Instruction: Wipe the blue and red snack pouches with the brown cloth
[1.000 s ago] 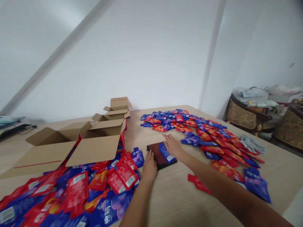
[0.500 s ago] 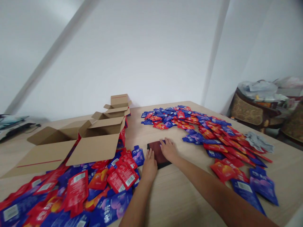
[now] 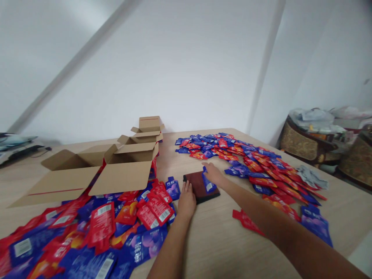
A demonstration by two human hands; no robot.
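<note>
A dark red flat pad (image 3: 198,185) lies on the wooden table (image 3: 215,240) in front of me. My left hand (image 3: 186,200) rests flat at the pad's near left edge, fingers stretched out. My right hand (image 3: 213,174) reaches over the pad's far right corner and presses a blue sachet (image 3: 208,184) that lies on the pad. A heap of red and blue sachets (image 3: 255,164) spreads to the right of the pad. Another heap of sachets (image 3: 95,228) lies at the near left.
Open cardboard boxes (image 3: 116,166) stand at the left behind the near heap. A lone red sachet (image 3: 245,221) lies under my right forearm. A crumpled grey bag (image 3: 310,175) sits at the far right of the table. Furniture with clutter (image 3: 314,135) stands beyond the table.
My right hand moved from lying flat on the pad toward its far right corner, and a blue sachet now shows on the pad. My left hand stayed in place.
</note>
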